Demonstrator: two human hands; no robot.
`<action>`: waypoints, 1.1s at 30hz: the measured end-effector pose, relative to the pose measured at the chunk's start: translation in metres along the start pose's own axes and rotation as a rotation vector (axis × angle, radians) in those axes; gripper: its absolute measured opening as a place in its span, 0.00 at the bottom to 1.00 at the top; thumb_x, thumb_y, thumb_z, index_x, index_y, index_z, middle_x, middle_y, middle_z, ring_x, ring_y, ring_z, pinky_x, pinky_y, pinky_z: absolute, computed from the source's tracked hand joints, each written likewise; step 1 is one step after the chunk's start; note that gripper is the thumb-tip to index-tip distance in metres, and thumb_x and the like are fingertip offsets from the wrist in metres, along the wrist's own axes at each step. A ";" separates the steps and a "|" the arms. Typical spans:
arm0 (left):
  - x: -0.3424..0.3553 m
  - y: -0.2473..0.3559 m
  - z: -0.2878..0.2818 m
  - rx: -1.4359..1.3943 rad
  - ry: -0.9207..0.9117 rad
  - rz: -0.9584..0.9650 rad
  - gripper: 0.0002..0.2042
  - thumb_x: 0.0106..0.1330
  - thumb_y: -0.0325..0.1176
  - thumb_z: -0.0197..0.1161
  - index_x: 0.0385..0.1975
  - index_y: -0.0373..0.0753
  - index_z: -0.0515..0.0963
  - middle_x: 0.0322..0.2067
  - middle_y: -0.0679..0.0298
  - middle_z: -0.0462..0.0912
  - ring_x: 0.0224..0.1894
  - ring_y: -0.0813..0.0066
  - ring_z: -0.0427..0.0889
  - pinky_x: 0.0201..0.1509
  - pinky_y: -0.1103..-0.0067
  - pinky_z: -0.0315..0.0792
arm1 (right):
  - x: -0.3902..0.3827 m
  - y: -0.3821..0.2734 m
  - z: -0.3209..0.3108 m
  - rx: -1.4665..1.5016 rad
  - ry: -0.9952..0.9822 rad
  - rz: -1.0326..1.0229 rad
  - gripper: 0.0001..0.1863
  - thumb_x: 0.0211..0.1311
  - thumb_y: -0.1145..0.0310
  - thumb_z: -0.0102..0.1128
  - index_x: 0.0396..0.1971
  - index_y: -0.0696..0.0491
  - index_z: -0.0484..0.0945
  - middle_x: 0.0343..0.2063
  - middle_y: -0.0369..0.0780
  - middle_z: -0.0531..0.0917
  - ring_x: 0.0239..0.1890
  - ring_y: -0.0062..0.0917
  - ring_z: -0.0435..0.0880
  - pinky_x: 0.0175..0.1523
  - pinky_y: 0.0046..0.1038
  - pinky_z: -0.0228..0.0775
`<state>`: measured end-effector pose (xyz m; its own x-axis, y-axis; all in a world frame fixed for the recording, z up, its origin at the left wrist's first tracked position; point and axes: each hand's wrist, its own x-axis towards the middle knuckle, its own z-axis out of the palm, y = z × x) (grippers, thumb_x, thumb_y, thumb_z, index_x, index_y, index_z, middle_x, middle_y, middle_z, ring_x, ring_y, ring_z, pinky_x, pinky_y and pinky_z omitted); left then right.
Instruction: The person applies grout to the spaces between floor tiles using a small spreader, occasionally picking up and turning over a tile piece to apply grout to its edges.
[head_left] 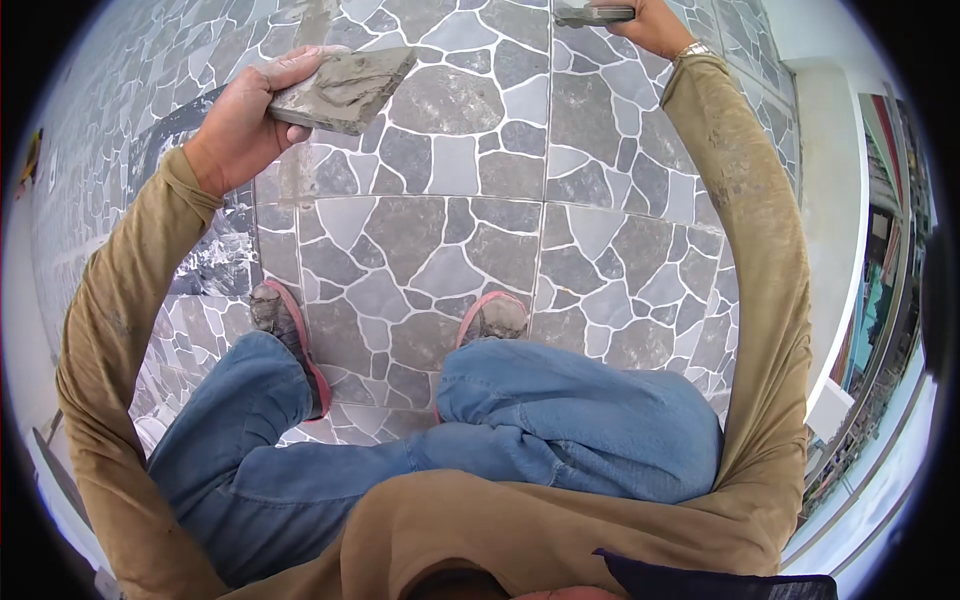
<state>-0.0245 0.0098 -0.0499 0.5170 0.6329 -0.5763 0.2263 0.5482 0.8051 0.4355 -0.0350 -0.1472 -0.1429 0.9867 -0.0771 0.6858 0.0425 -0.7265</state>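
My left hand [238,122] is closed on the near end of a flat, thick-edged slab [345,92]; wet-looking grey mortar covers its upper face. The thumb lies along the top and fingers curl beneath. At the far right, close to the picture's upper edge, my right hand [652,28] grips a flat tool [592,15] caked with grey paste; its exact kind is unclear. That tool is at the tiled floor [455,165], whose stone-pattern tiles have white lines. Whether it touches the floor cannot be made out. Both arms reach forward, wide apart.
Between my arms are my bent knees in blue jeans [580,420] and my shoes [497,318]. A dark, white-smeared panel [218,255] lies by my left shoe. Along the right runs a pale ledge [838,190], with assorted clutter beyond it and a small white block [830,408] beside it.
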 end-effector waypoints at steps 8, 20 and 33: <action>-0.021 0.035 -0.013 0.117 0.081 0.056 0.20 0.80 0.41 0.45 0.63 0.37 0.71 0.44 0.69 0.82 0.29 0.92 0.75 0.22 0.90 0.64 | 0.068 0.113 0.014 -0.660 0.169 -0.258 0.17 0.60 0.69 0.60 0.48 0.51 0.86 0.45 0.44 0.88 0.49 0.42 0.85 0.55 0.34 0.76; 0.142 0.007 -0.069 -0.336 -0.284 0.272 0.15 0.79 0.39 0.49 0.52 0.35 0.75 0.40 0.63 0.82 0.34 0.75 0.76 0.34 0.78 0.72 | -0.065 0.024 0.013 -0.591 -0.132 0.210 0.31 0.48 0.78 0.54 0.56 0.43 0.83 0.47 0.42 0.86 0.38 0.30 0.84 0.46 0.31 0.78; 0.246 -0.039 -0.045 0.994 0.190 1.343 0.26 0.68 0.35 0.63 0.65 0.33 0.68 0.40 0.49 0.84 0.41 0.58 0.83 0.46 0.68 0.78 | -0.031 -0.085 -0.079 -0.555 -0.118 0.399 0.25 0.49 0.72 0.55 0.51 0.52 0.84 0.36 0.45 0.89 0.39 0.32 0.88 0.50 0.29 0.76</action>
<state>0.0567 0.1692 -0.2292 0.6798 0.4264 0.5967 0.1739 -0.8841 0.4337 0.4386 -0.0572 -0.0291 0.1410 0.9213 -0.3624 0.9613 -0.2150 -0.1725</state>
